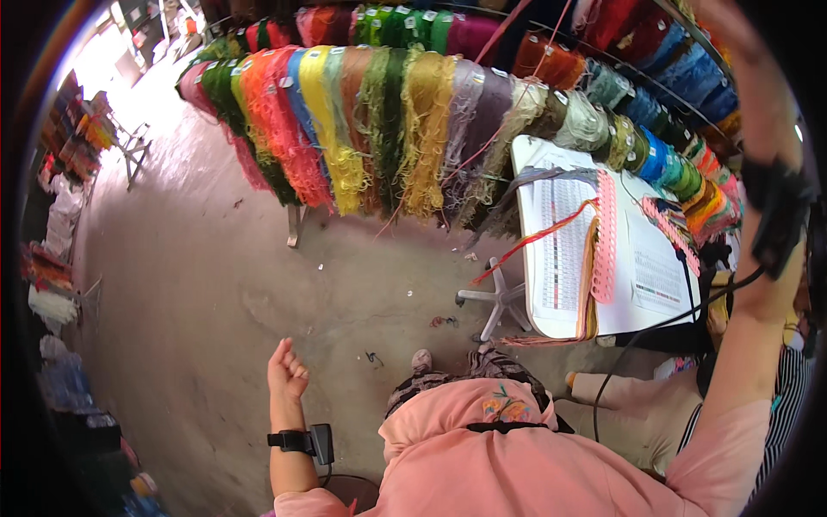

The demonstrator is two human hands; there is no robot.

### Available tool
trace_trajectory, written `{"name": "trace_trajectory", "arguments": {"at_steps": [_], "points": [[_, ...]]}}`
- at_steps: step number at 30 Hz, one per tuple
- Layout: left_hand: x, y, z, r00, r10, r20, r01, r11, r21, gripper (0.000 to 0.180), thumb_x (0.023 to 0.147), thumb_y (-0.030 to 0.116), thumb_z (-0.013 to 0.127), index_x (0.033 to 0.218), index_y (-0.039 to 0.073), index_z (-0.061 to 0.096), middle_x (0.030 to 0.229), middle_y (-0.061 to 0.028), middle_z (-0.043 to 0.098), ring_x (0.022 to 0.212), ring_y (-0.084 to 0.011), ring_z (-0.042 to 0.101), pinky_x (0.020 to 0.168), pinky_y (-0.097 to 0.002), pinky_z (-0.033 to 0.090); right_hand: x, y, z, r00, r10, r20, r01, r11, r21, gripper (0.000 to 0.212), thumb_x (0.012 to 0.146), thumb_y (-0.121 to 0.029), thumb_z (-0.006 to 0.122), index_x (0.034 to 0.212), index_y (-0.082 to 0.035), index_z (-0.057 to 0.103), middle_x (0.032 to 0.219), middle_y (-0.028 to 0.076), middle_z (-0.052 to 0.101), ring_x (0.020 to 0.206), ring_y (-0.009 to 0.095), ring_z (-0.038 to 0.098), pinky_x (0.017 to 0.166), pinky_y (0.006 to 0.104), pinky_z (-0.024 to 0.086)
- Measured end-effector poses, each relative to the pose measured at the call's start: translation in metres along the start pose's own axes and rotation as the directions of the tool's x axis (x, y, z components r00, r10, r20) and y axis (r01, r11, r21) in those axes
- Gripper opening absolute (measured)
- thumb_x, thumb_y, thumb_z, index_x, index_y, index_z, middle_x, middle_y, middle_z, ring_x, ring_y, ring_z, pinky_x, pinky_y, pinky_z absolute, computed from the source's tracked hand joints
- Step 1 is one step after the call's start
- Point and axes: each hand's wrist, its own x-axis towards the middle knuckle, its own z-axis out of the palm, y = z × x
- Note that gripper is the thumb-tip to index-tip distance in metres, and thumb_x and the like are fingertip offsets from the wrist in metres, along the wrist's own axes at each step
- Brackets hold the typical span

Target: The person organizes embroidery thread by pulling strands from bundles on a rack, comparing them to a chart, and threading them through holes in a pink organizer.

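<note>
My left hand (287, 369) is raised over the floor at lower left, its fingers curled closed. Whatever they may hold is too small to make out. My right arm stretches up along the right side, and my right hand (728, 26) is blurred at the top right edge, near the skeins on the upper rack; its fingers cannot be read. Thin red thread (502, 127) runs slantwise down across the hanging skeins (346, 129), which are pink, green, orange, yellow, brown and grey with loose, frayed ends.
A white board (538, 250) carries printed sheets, pink perforated strips (606, 237) and thread strands (534, 237). Beneath it stands a wheeled base (501, 297). A seated person (633, 405) is close on my right. A black cable (620, 358) hangs from my right wrist. Thread scraps (444, 321) lie on the floor.
</note>
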Motion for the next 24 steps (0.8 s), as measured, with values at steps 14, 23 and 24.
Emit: {"name": "trace_trajectory", "arguments": {"at_steps": [14,23,24], "points": [[-0.095,-0.17,0.295,0.627,-0.62,0.472,-0.03,0.586,0.809,0.017,0.082,0.01,0.046,0.086,-0.003,0.056,0.06,-0.0008,0.047,0.041,-0.004,0.03,0.038,-0.0185,0.025,-0.223,0.198,-0.102,0.664,0.215,-0.716,-0.399,0.912,-0.096,0.01,0.074,-0.007,0.054,0.078,0.001,0.056,0.065,0.006,0.057,0.051,0.011,0.051,0.052,0.0226,0.043],[-0.091,-0.291,0.344,0.221,-0.587,0.779,-0.933,0.104,0.344,0.012,0.078,0.007,0.048,0.083,0.0,0.057,0.081,-0.0116,0.056,0.076,-0.0219,0.054,0.063,-0.0288,0.043,-0.279,0.269,-0.067,0.736,0.076,-0.673,-0.429,0.821,-0.376,0.006,0.076,-0.005,0.048,0.078,-0.001,0.051,0.085,0.007,0.056,0.073,0.016,0.054,0.063,0.0268,0.042],[-0.083,-0.29,0.338,0.223,-0.535,0.815,-0.975,-0.106,0.197,0.011,0.076,0.008,0.049,0.083,0.003,0.056,0.086,-0.0103,0.055,0.073,-0.0234,0.054,0.06,-0.0302,0.045,-0.281,0.272,-0.065,0.781,0.02,-0.625,-0.402,0.781,-0.478,0.005,0.075,-0.004,0.048,0.077,-0.001,0.05,0.088,0.009,0.055,0.078,0.02,0.054,0.066,0.0294,0.042]]}}
